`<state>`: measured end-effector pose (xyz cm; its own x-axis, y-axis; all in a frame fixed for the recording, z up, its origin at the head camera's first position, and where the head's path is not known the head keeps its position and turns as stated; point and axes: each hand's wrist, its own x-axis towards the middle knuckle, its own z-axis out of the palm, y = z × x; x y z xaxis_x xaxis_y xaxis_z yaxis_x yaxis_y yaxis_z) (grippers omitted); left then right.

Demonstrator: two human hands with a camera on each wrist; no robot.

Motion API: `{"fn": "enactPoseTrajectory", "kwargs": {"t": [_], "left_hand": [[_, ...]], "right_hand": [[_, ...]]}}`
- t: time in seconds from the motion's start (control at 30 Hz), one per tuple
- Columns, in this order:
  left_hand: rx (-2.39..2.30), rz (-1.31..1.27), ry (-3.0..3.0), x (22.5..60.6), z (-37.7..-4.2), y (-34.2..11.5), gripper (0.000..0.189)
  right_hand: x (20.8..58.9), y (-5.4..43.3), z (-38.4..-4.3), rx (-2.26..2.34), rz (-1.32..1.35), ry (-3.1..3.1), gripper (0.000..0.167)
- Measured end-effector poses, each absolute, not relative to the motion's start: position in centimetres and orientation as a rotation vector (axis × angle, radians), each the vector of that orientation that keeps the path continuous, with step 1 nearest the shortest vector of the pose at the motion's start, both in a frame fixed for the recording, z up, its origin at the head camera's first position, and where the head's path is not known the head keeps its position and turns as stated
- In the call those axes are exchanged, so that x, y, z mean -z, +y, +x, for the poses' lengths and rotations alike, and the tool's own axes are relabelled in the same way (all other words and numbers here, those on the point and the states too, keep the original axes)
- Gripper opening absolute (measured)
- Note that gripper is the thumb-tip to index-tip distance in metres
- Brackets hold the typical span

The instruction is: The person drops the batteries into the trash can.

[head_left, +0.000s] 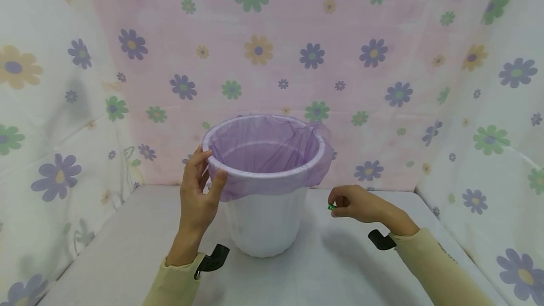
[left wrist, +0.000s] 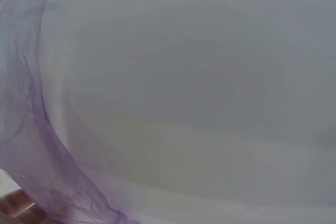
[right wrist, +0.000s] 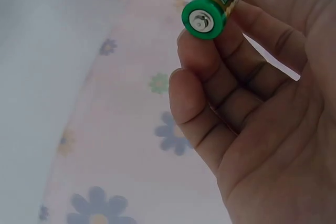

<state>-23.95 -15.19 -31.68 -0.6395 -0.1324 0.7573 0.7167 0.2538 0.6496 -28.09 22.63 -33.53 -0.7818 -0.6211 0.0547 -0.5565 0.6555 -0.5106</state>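
Observation:
A white bin (head_left: 264, 225) stands upright, lined with a thin purple bag (head_left: 259, 185) folded down over its rim. My left hand (head_left: 199, 197) rests against the bin's left side, thumb and fingers spread along the bag-covered rim. In the left wrist view, part of the left fingers (left wrist: 23, 211) shows beside the edge of the bag. To the right of the bin, my right hand (head_left: 359, 202) pinches a battery (right wrist: 210, 11) with a green band and gold label between thumb and fingers. The battery's metal end points outward, and its other end is hidden in the hand.
A white-covered table (head_left: 127, 249) lies under the bin. Behind it hangs a pink flowered cloth (head_left: 276, 27), with white flowered cloth walls (head_left: 505, 164) on both sides. At the bin's back right, the bag bunches into a gathered tuft (head_left: 316, 131).

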Motion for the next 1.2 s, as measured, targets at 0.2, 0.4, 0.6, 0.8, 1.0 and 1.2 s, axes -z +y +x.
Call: {"fn": "enactPoseTrajectory", "kwargs": {"t": [0.2,0.4,0.6,0.8,1.0,1.2], "left_hand": [[1.469,-0.522,-1.808,31.7,-23.8,-15.3,0.049],[1.471,-0.523,-1.802,31.6,-23.7,-15.4,0.049],[1.481,-0.536,-1.785,31.6,-23.7,-15.5,0.049],[1.485,-0.538,-1.791,31.5,-23.7,-15.5,0.049],[1.489,-0.551,-1.783,31.6,-23.8,-15.5,0.049],[1.496,-0.555,-1.777,31.5,-23.7,-15.6,0.05]], "right_hand": [[30.1,22.8,-27.1,0.707,-0.983,2.812,0.014],[26.6,22.8,-26.4,0.67,-1.001,2.867,0.012],[22.9,22.5,-26.0,0.696,-1.0,2.952,0.013],[20.0,21.3,-25.9,0.699,-1.097,2.993,0.013],[18.2,19.0,-26.2,0.668,-1.219,3.004,0.012],[17.1,15.6,-27.2,0.67,-1.348,2.973,0.011]]}}
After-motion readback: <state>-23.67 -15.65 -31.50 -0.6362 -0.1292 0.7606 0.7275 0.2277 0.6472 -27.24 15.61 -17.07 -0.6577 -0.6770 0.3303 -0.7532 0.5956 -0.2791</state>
